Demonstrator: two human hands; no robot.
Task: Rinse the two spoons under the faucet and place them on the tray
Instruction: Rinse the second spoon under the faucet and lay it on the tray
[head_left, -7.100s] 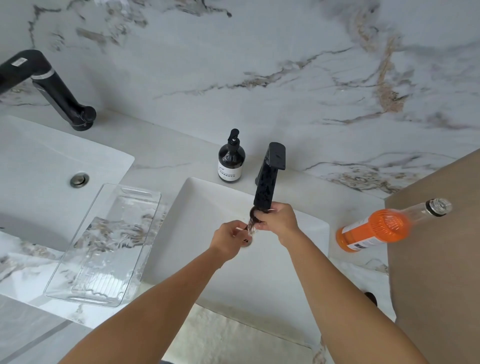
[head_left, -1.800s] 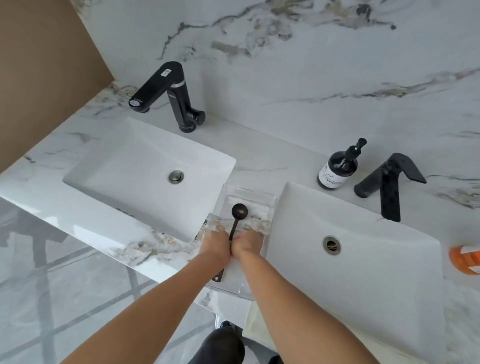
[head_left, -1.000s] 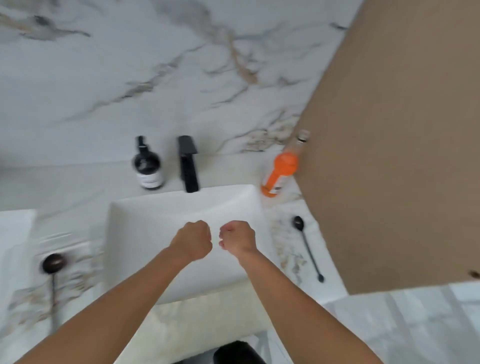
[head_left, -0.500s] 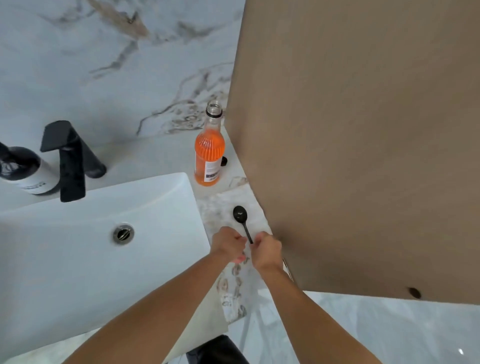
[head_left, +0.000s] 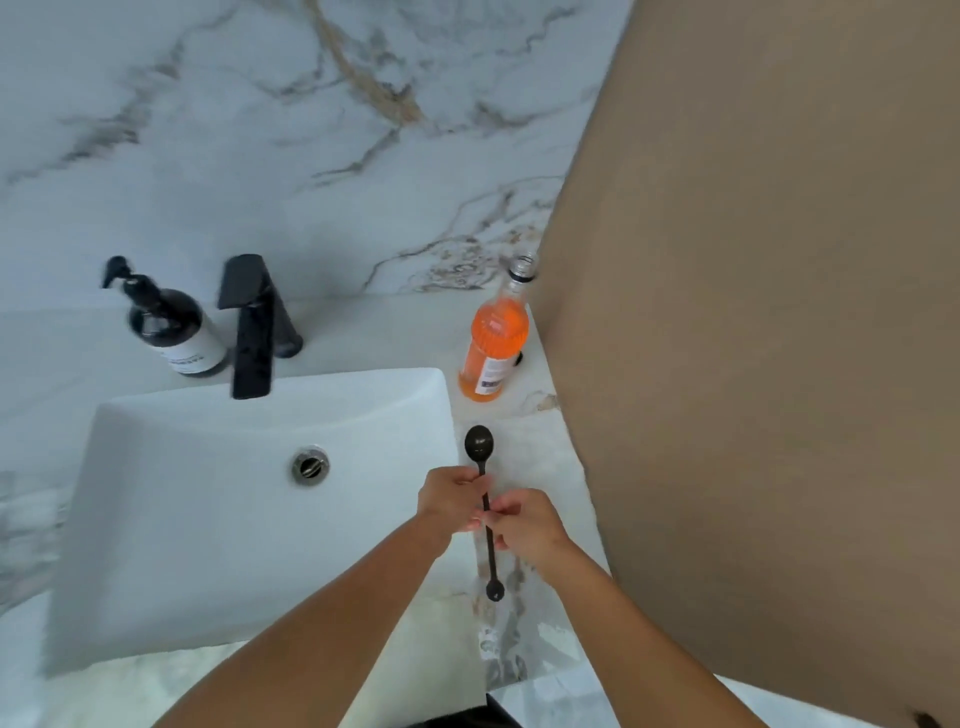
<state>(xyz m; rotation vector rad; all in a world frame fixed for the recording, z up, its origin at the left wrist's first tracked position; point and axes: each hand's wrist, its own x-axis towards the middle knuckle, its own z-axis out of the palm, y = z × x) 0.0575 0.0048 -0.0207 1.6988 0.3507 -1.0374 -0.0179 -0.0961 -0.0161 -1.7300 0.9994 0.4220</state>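
A long black spoon (head_left: 479, 447) is held over the marble counter just right of the white sink (head_left: 208, 499), bowl pointing away from me. My left hand (head_left: 451, 493) pinches its handle near the bowl. My right hand (head_left: 524, 525) grips the handle lower down, and the handle's round end sticks out below both hands. The black faucet (head_left: 253, 332) stands at the sink's back rim with no water running. The tray and the other spoon are out of view.
A dark soap pump bottle (head_left: 169, 325) stands left of the faucet. An open orange drink bottle (head_left: 493, 343) stands on the counter behind the spoon. A brown panel (head_left: 753, 312) walls off the right side. The sink drain (head_left: 310, 464) is shut.
Both hands have closed on the second spoon and lifted it off the counter. The view has swung left, bringing the sink and soap bottle more into frame.
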